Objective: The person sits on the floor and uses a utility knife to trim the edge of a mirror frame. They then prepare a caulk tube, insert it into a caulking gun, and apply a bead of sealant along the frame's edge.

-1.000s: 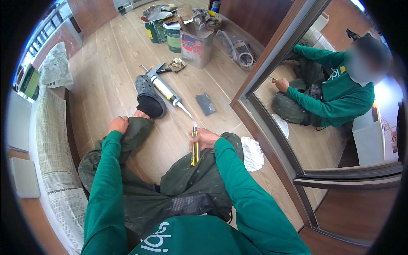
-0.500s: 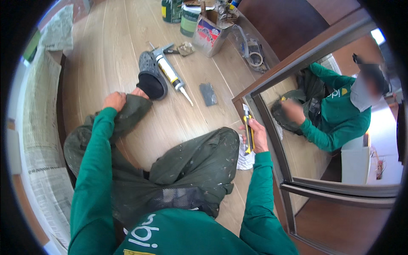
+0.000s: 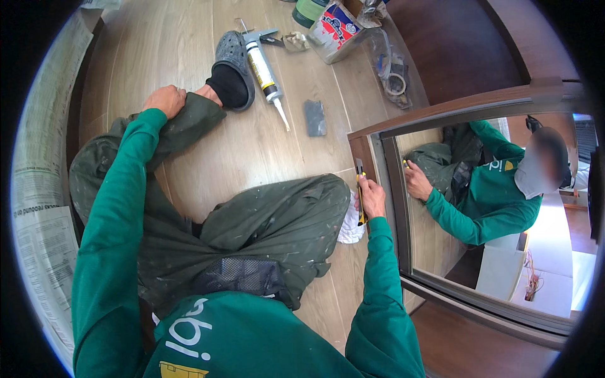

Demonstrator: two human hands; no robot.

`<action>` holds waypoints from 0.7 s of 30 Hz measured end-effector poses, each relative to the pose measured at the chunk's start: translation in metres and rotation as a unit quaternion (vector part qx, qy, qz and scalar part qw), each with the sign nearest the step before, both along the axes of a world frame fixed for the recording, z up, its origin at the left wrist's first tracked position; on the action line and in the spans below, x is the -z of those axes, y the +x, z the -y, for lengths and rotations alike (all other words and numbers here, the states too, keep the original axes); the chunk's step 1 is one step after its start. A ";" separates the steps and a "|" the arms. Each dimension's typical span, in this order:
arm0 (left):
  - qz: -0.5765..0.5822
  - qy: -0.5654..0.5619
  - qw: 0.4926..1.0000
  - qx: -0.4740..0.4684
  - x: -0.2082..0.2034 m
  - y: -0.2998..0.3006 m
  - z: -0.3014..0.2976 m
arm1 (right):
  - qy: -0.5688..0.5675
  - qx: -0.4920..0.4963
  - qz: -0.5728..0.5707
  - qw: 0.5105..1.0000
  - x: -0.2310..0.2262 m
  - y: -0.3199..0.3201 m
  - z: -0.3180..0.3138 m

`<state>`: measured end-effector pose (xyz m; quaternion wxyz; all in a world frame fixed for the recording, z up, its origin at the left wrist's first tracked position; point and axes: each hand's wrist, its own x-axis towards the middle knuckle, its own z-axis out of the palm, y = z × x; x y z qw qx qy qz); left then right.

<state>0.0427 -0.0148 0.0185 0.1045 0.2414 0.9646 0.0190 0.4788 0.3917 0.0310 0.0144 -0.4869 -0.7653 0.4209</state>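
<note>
My right hand (image 3: 372, 199) is wrapped round a yellow and black utility knife (image 3: 360, 183). Its blade end points away from me, right beside the brown frame (image 3: 364, 155) of a mirrored door; whether it touches I cannot tell. My left hand (image 3: 165, 101) grips the dark green trouser leg (image 3: 192, 116) at my shin, just above the ankle. Below the knife, by my right knee, lies a crumpled white cloth or paper (image 3: 351, 223), partly covered by the knee. The mirror (image 3: 435, 233) reflects me and the hand with the knife.
Beyond my grey clog (image 3: 233, 60) lies a caulking gun with a white tube (image 3: 261, 66). A dark grey flat piece (image 3: 315, 118) is on the wood floor. Farther off stand an open tin (image 3: 334, 34), a green bucket (image 3: 309, 11) and a tape roll (image 3: 395, 84). Newspaper (image 3: 44, 208) lines the left side.
The view has shifted, so floor things sit higher in the picture. In my right hand the knife has turned edge-on and come nearer the door frame. My left hand keeps its hold.
</note>
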 end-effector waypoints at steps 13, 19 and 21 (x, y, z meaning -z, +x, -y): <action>0.006 -0.084 0.996 0.026 -0.040 0.020 -0.014 | 0.099 -0.053 0.041 0.993 0.037 -0.002 -0.021; 0.036 -0.063 0.997 0.017 -0.029 0.012 -0.008 | 0.119 -0.049 0.051 0.990 0.043 -0.006 -0.024; 0.019 -0.046 0.999 0.006 -0.014 0.004 -0.005 | 0.185 -0.085 0.058 0.977 0.044 -0.008 -0.023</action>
